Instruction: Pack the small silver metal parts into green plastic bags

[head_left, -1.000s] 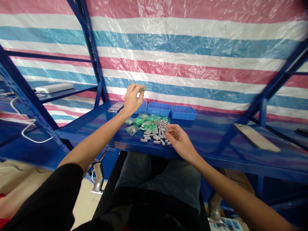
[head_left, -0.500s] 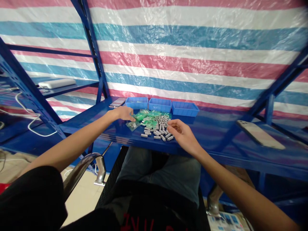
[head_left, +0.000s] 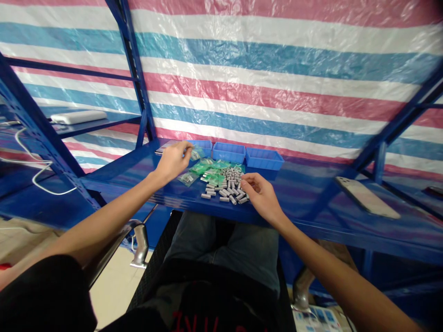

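My left hand (head_left: 175, 160) is raised at the left of the heap, its thumb and fingers pinched on a small clear green-tinted plastic bag (head_left: 198, 152). That bag hangs in front of the left blue bin. Below it, another small bag (head_left: 188, 178) with small metal parts inside lies on the table. More green plastic bags (head_left: 213, 176) lie in the middle. Silvery metal cylinders (head_left: 226, 192) are spread toward the front edge, with small metal pieces (head_left: 232, 174) piled behind them. My right hand (head_left: 262, 194) rests at their right side, fingers curled to the thumb; anything between the fingertips is hidden.
Three blue bins, the left one (head_left: 204, 146), the middle one (head_left: 229, 152) and the right one (head_left: 264, 159), stand in a row behind the heap. A phone (head_left: 367, 197) lies at the right on the blue table (head_left: 304, 184). Another flat device (head_left: 162, 148) lies behind my left hand.
My left hand has lifted up and away from the bag at the left front, and now holds a bag up near the left bin. My right hand has barely moved.
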Available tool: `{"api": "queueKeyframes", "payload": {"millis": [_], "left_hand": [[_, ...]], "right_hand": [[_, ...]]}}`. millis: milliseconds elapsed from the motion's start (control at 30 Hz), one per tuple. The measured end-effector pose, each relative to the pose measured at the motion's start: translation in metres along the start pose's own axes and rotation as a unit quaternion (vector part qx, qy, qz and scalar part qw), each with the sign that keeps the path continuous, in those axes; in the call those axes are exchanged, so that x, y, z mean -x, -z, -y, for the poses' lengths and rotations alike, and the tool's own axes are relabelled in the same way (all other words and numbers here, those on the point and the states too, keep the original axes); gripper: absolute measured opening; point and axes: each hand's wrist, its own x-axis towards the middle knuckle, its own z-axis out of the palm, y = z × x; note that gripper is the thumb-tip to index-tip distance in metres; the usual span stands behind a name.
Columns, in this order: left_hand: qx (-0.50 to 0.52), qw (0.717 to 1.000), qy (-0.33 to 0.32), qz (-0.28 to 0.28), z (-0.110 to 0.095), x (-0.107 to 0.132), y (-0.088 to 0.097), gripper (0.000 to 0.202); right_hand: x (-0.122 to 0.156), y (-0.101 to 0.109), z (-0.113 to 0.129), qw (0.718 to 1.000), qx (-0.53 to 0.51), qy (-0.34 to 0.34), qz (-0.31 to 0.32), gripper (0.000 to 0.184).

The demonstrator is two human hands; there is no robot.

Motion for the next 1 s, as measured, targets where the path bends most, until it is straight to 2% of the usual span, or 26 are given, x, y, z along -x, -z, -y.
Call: {"api": "queueKeyframes", "payload": {"millis": [33, 67, 133, 200, 300, 367, 400, 467, 500, 533, 600, 700, 867, 1000], "left_hand": [[0.096, 0.995, 0.018, 0.014, -0.012, 0.004, -0.002, 0.024], [0.201, 0.978, 0.049, 0.029, -0.025, 0.01, -0.005, 0.024], [0.362, 0.922, 0.102, 0.097, -0.054, 0.024, -0.013, 0.023], [0.446, 0.873, 0.131, 0.144, -0.078, 0.04, -0.022, 0.022], [0.496, 0.835, 0.15, 0.184, -0.098, 0.06, -0.03, 0.026], [0.481, 0.844, 0.137, 0.191, -0.097, 0.068, -0.032, 0.03], [0.452, 0.865, 0.115, 0.184, -0.093, 0.071, -0.031, 0.031], [0.343, 0.927, 0.029, 0.152, -0.08, 0.076, -0.029, 0.028], [0.269, 0.953, -0.034, 0.132, -0.073, 0.078, -0.028, 0.024], [0.198, 0.968, -0.099, 0.119, -0.066, 0.079, -0.027, 0.019], [0.094, 0.97, -0.192, 0.117, -0.054, 0.083, -0.029, 0.012], [0.033, 0.959, -0.244, 0.143, -0.045, 0.085, -0.034, 0.009], [0.018, 0.96, -0.234, 0.152, -0.038, 0.082, -0.042, 0.008], [0.029, 0.965, -0.215, 0.145, -0.037, 0.078, -0.043, 0.007]], "right_hand": [[0.001, -0.002, 0.002, 1.0, -0.022, 0.001, -0.005, 0.028], [0.004, -0.005, 0.004, 0.999, -0.043, 0.006, -0.004, 0.033], [0.009, -0.01, 0.012, 0.997, -0.07, 0.013, 0.019, 0.039], [0.014, -0.012, 0.02, 0.995, -0.084, 0.012, 0.044, 0.031], [0.015, -0.008, 0.029, 0.993, -0.114, -0.002, 0.035, 0.021], [0.012, -0.004, 0.029, 0.991, -0.136, -0.019, 0.006, 0.021], [0.009, -0.002, 0.027, 0.99, -0.139, -0.029, -0.012, 0.021], [0.003, 0.002, 0.017, 0.989, -0.129, -0.045, -0.051, 0.021], [-0.001, 0.004, 0.011, 0.989, -0.12, -0.052, -0.07, 0.021], [-0.004, 0.006, 0.004, 0.989, -0.111, -0.057, -0.085, 0.021], [-0.008, 0.009, -0.009, 0.987, -0.098, -0.069, -0.104, 0.021], [-0.012, 0.013, -0.022, 0.984, -0.099, -0.097, -0.113, 0.022], [-0.012, 0.017, -0.027, 0.983, -0.086, -0.141, -0.079, 0.02], [-0.009, 0.021, -0.025, 0.987, -0.047, -0.148, -0.046, 0.017]]}}
